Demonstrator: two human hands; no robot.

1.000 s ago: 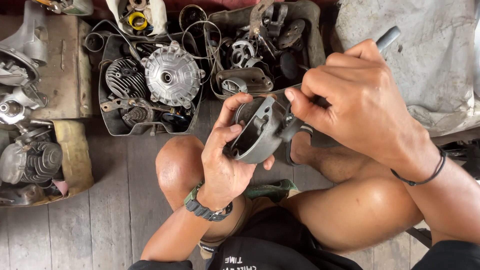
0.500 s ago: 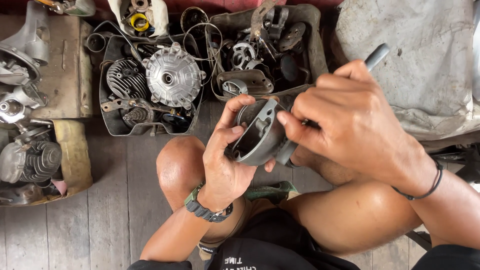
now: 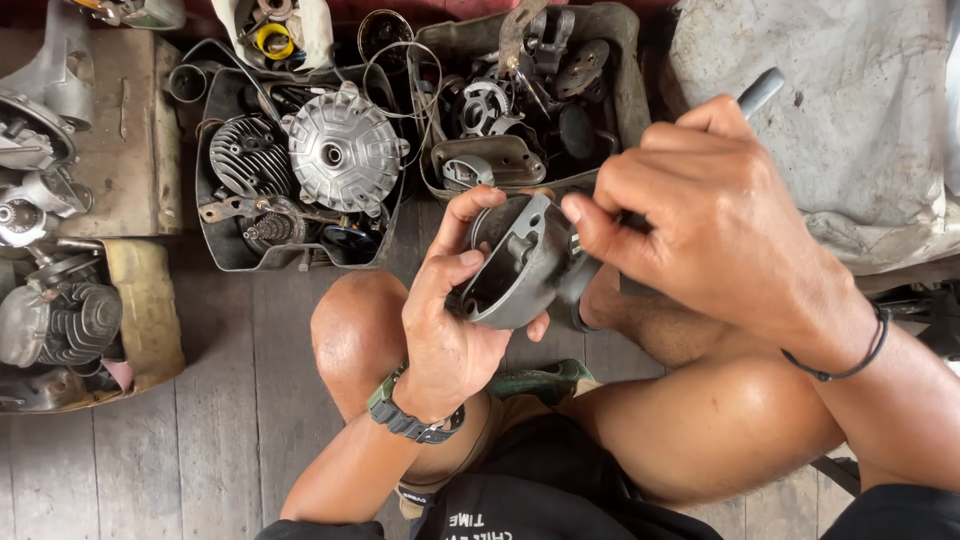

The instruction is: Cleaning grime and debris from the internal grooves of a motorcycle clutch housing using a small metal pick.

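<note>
A wooden plank floor (image 3: 215,430) was seen beneath the seated person, with a grey cloth (image 3: 850,130) spread at the upper right. Two dark trays of engine parts were set side by side ahead of the knees. In the left tray (image 3: 215,255) a finned cylinder (image 3: 240,155) was lodged just beside a round ribbed flywheel (image 3: 343,152). The right tray (image 3: 620,90) was filled with smaller brackets and plates. A further finned engine (image 3: 65,320) was placed at the far left.

A grey cast metal housing (image 3: 520,265) was held above the knees, its hollow side turned toward the camera. It was gripped by the left hand (image 3: 445,320), fingers curled over the rim and thumb below. The right hand (image 3: 710,225) was closed around a tool with a grey handle (image 3: 760,92), the working end hidden at the housing. A dark wristwatch (image 3: 410,420) was worn on the left wrist, and a thin black cord band (image 3: 850,365) on the right.
</note>
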